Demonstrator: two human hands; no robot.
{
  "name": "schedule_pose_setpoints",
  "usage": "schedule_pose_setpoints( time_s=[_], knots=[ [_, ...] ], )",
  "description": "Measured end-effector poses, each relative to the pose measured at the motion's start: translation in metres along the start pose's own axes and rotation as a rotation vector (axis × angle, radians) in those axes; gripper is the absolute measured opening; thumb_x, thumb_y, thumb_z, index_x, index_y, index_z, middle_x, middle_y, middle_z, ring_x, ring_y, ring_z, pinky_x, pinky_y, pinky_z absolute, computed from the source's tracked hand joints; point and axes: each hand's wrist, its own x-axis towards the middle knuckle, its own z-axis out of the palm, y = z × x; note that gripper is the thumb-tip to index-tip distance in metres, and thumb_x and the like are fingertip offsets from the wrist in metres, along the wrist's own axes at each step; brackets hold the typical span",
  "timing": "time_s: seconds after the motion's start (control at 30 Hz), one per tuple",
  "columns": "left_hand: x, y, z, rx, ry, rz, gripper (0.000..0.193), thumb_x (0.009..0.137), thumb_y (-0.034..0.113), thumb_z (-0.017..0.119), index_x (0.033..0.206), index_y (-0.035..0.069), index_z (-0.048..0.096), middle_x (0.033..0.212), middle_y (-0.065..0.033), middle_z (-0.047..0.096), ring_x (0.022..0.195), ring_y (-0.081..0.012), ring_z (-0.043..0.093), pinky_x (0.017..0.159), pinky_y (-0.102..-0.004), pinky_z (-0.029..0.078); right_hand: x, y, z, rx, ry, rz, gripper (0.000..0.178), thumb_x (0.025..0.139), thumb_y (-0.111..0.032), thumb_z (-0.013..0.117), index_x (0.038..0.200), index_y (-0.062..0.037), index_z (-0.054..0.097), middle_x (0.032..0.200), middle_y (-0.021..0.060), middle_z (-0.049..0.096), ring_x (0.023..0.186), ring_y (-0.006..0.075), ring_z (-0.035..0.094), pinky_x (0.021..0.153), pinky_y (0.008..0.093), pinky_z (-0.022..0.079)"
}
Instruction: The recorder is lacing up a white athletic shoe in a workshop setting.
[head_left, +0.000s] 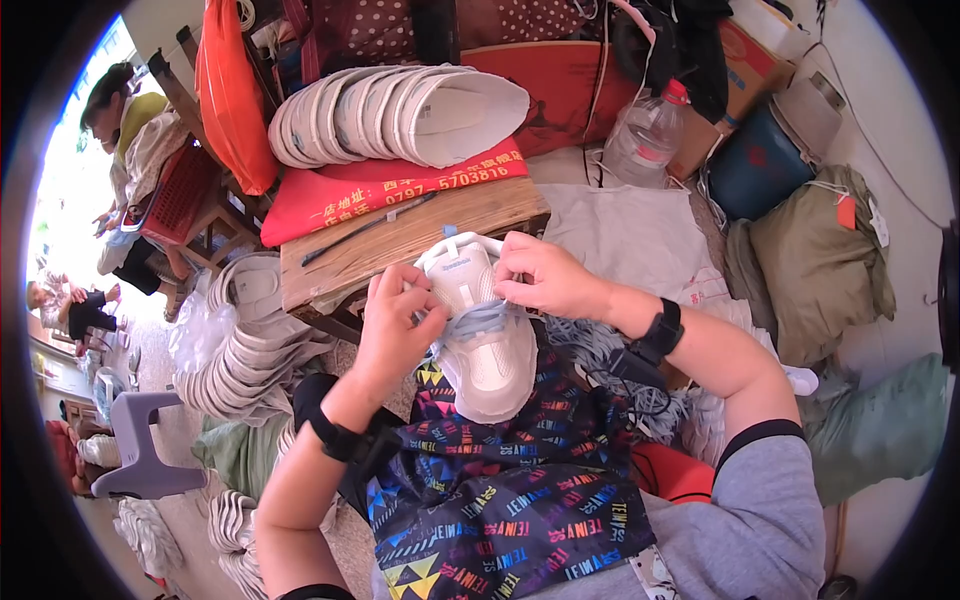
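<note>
Centrally, a white sneaker (pixel 487 340) is held on the lap, toe toward the person, resting on a dark apron with bright triangle patterns (pixel 510 500). The left hand (pixel 395 325) is curled around the shoe's left side, with its fingertips pinched at the pale blue lace (pixel 478 320) near the tongue. The right hand (pixel 545 275) is closed on the upper part of the shoe, its thumb and fingers pinched on the lace or eyelet edge; exactly which cannot be told. Black bands are worn on both wrists. Just beyond the shoe a wooden bench (pixel 400 240) is seen, with a thin dark tool (pixel 368 228) lying on it. A row of white shoe uppers (pixel 390 115) is laid on a red cushion (pixel 380 185) behind. More uppers are stacked on the floor (pixel 245 350) to the left.
</note>
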Motion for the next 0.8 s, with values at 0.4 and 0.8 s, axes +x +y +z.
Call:
schedule_pose_setpoints(
  time_s=[0.4,0.8],
  knots=[
    [0.011,0.068,-0.074,-0.800,-0.139,0.226,0.016,0.096,0.014,0.059,0.090,0.001,0.065,0.089,-0.0046,0.061,0.078,-0.0093,0.053,0.070,-0.0214,0.042,0.024,-0.068,-0.014,0.070,-0.067,0.167,0.015,0.094,-0.016,0.055,0.088,-0.0015,0.057,0.089,0.0148,0.063,0.072,0.0287,0.062,0.064,0.0344,0.050],
    [-0.051,0.013,-0.039,-1.111,0.151,-0.469,0.023,0.100,0.010,0.050,0.121,0.003,0.057,0.088,0.0010,0.061,0.073,-0.0033,0.047,0.068,-0.0169,0.038,0.020,-0.053,0.012,-0.643,0.109,-0.157,0.010,0.084,-0.009,0.053,0.092,-0.0029,0.054,0.093,0.0143,0.053,0.084,0.0333,0.061,0.073,0.0422,0.053]
  ],
)
